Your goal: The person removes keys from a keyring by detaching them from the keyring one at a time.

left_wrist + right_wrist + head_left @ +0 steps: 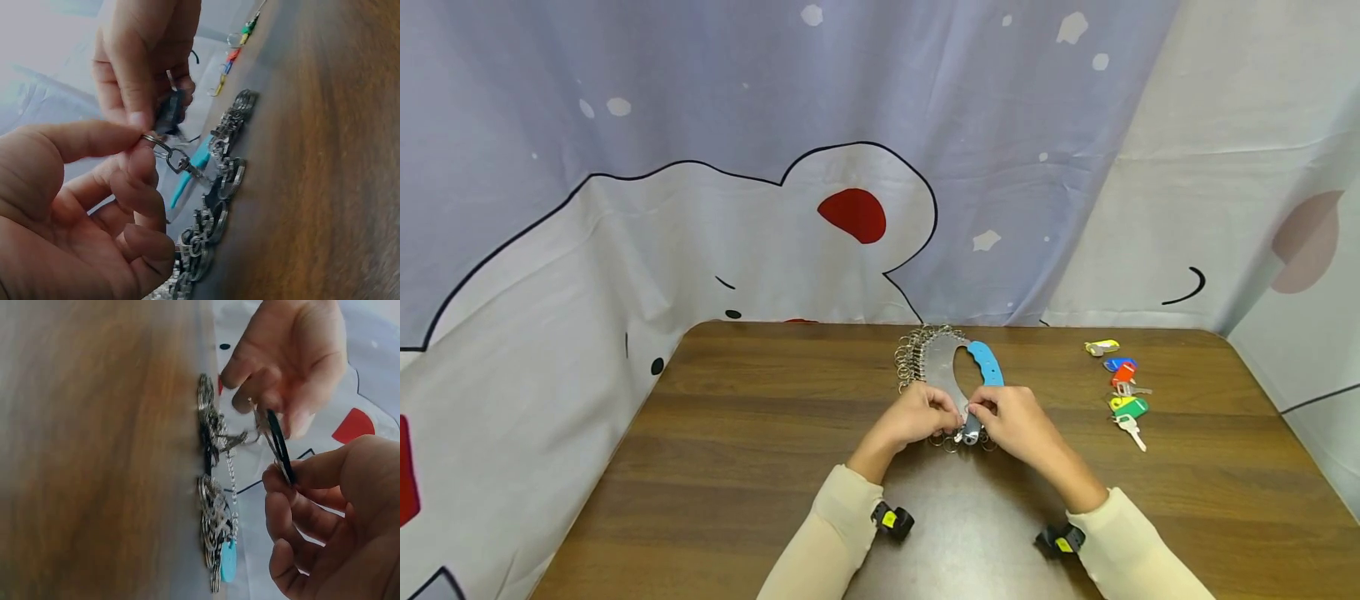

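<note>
A crescent-shaped grey metal plate (938, 367) with a blue handle (987, 364) lies on the table, its edge lined with many split rings (910, 354) on small clasps. Over its near end, my left hand (921, 414) pinches a split ring (156, 142) between thumb and forefinger; a swivel clasp (186, 165) links that ring to the plate's row. Opposite it, my right hand (1011, 419) pinches a thin, dark, flat key tag (280, 447) by its edge, close against the ring. A metal piece shows beside the tag, too blurred to tell.
To the right on the wooden table (737, 433) lie keys with coloured tags: yellow (1103, 345), blue (1118, 364), red (1123, 373) and green (1131, 407), with a bare key blade (1131, 429) nearest. A patterned curtain (775, 250) hangs behind the table.
</note>
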{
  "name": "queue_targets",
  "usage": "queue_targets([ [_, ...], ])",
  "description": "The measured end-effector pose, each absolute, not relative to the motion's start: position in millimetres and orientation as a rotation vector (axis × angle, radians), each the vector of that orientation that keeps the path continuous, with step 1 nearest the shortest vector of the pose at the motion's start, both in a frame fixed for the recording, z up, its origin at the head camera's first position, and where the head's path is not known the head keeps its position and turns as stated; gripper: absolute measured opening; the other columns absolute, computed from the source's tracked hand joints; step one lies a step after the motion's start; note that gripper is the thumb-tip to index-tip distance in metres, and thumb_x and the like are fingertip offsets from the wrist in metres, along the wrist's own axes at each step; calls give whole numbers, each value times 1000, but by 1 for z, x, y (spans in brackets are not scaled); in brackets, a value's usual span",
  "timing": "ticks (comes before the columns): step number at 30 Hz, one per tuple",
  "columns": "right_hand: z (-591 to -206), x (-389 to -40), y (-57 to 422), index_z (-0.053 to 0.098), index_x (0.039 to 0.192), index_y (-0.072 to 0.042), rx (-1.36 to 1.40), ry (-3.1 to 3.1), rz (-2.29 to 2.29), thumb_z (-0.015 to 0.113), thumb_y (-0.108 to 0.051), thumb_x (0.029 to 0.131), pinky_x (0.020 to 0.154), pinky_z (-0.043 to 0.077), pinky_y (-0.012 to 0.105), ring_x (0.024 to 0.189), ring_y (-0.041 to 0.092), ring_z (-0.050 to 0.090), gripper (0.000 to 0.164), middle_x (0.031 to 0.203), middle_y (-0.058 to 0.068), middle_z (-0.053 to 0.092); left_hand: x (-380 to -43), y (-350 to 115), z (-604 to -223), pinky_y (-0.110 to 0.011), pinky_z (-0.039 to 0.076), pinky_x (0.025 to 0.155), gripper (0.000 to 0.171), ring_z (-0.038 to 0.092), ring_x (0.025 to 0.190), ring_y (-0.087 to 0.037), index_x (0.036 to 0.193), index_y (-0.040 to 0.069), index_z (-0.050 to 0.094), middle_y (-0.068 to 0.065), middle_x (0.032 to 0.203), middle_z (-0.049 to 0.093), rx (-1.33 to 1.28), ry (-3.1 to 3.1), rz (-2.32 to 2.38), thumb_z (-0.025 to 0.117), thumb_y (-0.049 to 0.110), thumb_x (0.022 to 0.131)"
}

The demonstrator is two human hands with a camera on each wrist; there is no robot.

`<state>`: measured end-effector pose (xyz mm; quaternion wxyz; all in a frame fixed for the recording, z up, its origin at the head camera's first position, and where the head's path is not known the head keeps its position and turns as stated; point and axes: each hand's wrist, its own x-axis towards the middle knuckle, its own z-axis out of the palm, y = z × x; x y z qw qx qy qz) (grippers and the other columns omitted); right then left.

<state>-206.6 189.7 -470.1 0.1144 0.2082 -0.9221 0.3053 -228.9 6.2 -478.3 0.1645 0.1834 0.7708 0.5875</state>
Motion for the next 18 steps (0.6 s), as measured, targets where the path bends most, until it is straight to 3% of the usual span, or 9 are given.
queue_targets([
  [4, -470, -208, 192, 72, 79, -14, 607, -2712, 870, 72, -11, 85, 54, 46, 30, 59, 10, 52, 6, 67, -5, 65, -227, 5, -474, -20, 35, 40, 7, 44, 45, -7, 74, -7, 70, -1, 58, 56, 594, 2292, 1586, 65, -4, 77],
  [12, -467, -209, 198, 73, 83, -13, 650, -2632, 890, 71, -13, 86, 62, 51, 35, 72, 14, 60, 4, 84, 1, 69, -217, 12, -464, -16, 36, 43, 12, 46, 44, -2, 60, 11, 67, 8, 53, 55, 745, 2618, 1134, 68, 6, 71],
  [18, -460, -210, 204, 74, 85, -13, 619, -2553, 896, 70, -12, 87, 60, 49, 36, 69, 14, 58, 4, 83, 0, 67, -212, 17, -463, -18, 40, 44, 13, 49, 41, -3, 61, 15, 66, 8, 49, 55, 771, 2678, 984, 69, 8, 71],
])
